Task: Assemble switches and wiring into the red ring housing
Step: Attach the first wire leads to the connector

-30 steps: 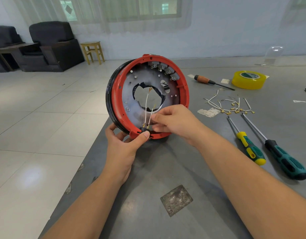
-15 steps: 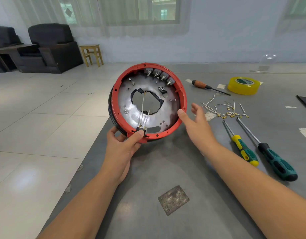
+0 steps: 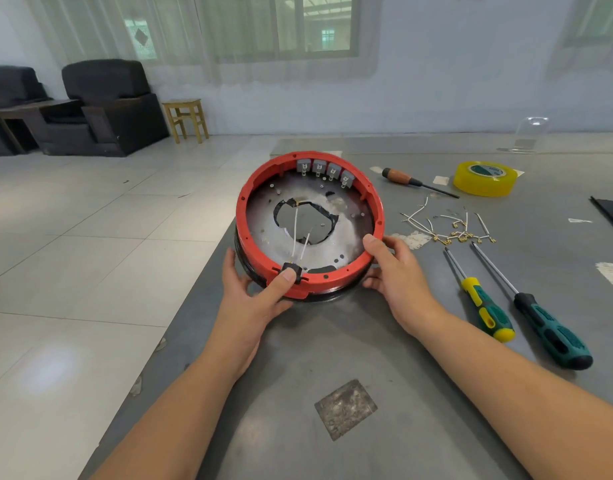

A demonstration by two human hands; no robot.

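The left hand (image 3: 253, 299) grips the near-left edge of the red ring housing (image 3: 310, 223), its thumb pressing a small black switch (image 3: 291, 270) seated in the near rim; two white wires (image 3: 298, 233) rise from that switch toward the centre hole. The housing lies on the grey table (image 3: 332, 358), with four grey switches (image 3: 326, 169) along its far wall. The right hand (image 3: 398, 278) clasps the near-right rim, thumb on top and fingers curled beneath. Further right lie loose terminal wires (image 3: 447, 226) and two green-handled screwdrivers (image 3: 519, 310).
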